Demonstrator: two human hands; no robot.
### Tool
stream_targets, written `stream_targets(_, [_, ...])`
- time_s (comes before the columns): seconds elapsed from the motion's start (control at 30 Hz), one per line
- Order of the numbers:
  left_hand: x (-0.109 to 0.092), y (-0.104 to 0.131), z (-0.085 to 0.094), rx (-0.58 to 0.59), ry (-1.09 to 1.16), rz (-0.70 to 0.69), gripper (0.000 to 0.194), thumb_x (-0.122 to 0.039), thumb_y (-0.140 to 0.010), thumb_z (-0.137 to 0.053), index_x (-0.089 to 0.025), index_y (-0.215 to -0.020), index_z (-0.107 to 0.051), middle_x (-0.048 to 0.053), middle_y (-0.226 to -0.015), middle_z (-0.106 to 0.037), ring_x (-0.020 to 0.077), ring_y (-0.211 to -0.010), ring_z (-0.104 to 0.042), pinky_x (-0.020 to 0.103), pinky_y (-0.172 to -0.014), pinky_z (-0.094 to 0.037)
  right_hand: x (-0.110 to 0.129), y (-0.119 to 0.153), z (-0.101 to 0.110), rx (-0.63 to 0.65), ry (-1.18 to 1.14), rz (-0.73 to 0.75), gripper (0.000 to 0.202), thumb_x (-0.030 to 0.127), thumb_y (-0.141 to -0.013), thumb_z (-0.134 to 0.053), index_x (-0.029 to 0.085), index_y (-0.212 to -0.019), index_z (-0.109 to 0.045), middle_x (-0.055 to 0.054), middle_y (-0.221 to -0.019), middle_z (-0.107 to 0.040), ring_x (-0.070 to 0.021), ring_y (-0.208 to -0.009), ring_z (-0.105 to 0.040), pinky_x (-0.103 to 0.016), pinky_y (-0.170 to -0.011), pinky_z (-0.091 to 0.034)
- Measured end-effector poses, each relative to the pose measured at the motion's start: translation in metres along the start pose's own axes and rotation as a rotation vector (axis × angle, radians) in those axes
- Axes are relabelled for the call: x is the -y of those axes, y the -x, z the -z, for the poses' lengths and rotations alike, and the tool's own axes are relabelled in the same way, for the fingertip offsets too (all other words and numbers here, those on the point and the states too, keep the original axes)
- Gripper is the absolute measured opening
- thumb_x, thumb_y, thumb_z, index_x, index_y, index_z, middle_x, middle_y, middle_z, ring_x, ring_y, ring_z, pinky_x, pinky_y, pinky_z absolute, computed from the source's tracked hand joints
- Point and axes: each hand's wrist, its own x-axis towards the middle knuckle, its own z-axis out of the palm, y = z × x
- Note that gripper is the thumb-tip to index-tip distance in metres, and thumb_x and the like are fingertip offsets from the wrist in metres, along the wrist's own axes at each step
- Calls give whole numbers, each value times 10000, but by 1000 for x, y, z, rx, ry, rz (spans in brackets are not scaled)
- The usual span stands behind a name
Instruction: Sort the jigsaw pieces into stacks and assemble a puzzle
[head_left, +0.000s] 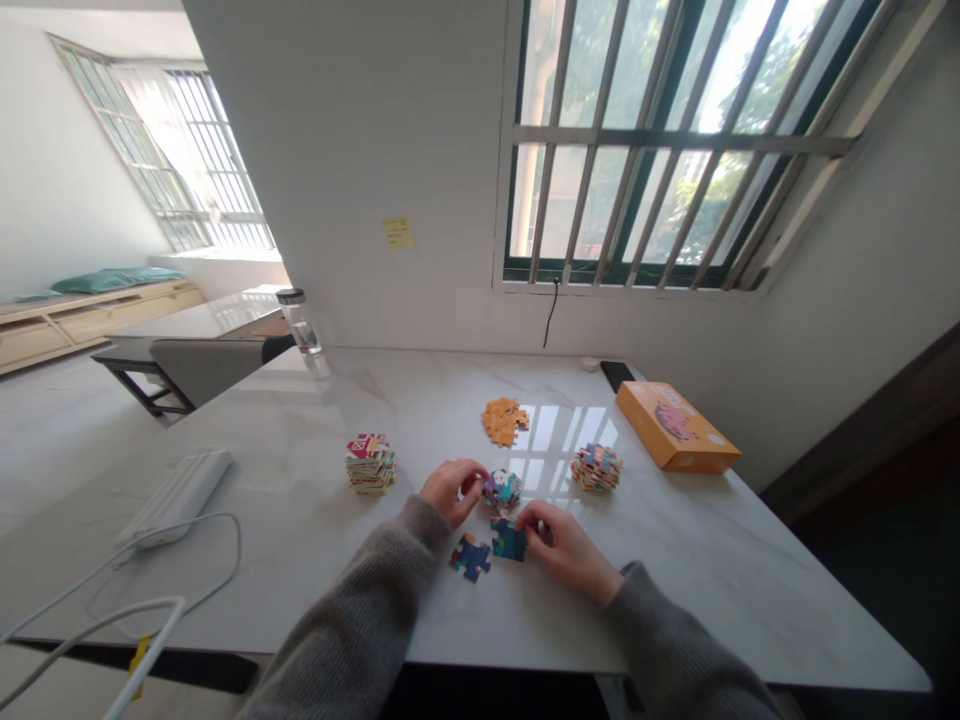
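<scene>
A small stack of multicoloured puzzle pieces [502, 488] stands in the middle of the table. My left hand [454, 490] is at its left side, thumb and forefinger closed on the edge of a puzzle piece at the top. Just in front of the stack, my right hand [566, 548] pinches the right edge of a dark teal puzzle piece [508, 541], which is flat or nearly so on the tabletop. To the left of that one lies a loose dark blue puzzle piece [471, 558], apart from both hands.
Other puzzle stacks stand left [370, 464] and right [597, 468], with an orange pile [505, 422] behind. An orange box [677, 427] and black phone [617, 376] are back right. A power strip [176, 498] with cables lies left; a bottle [300, 322] stands at the back.
</scene>
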Motion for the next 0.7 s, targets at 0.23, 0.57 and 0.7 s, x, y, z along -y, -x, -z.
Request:
stream_targets(0.23, [-2, 31, 16, 159, 2, 3, 210, -188, -785, -556, -212, -960, -669, 27, -815, -640, 209, -838, -584, 369, -845, -430, -12, 5, 17, 7, 219, 33, 215, 47, -786, -479, 201, -826, -624, -23, -833, -622, -206, -862, -553, -353, -800, -420])
stream_targets(0.57, [4, 70, 24, 273, -69, 16, 394, -283, -649, -740, -254, -1032, -655, 68, -1131, -600, 289, -1089, -513, 430, -995, -373, -14, 7, 10, -93, 379, 45, 221, 38, -787, -510, 225, -829, -622, -37, -930, -620, -238, -949, -547, -390, -827, -386])
stream_targets(0.7, [2, 67, 14, 258, -36, 118, 365, -248, -648, -739, -203, -976, -586, 52, -968, -629, 238, -908, -561, 372, -848, -443, -8, 5, 1, -188, 296, 143, 184, 82, -886, -484, 226, -895, -597, -43, -890, -634, -233, -902, -567, -407, -844, -409])
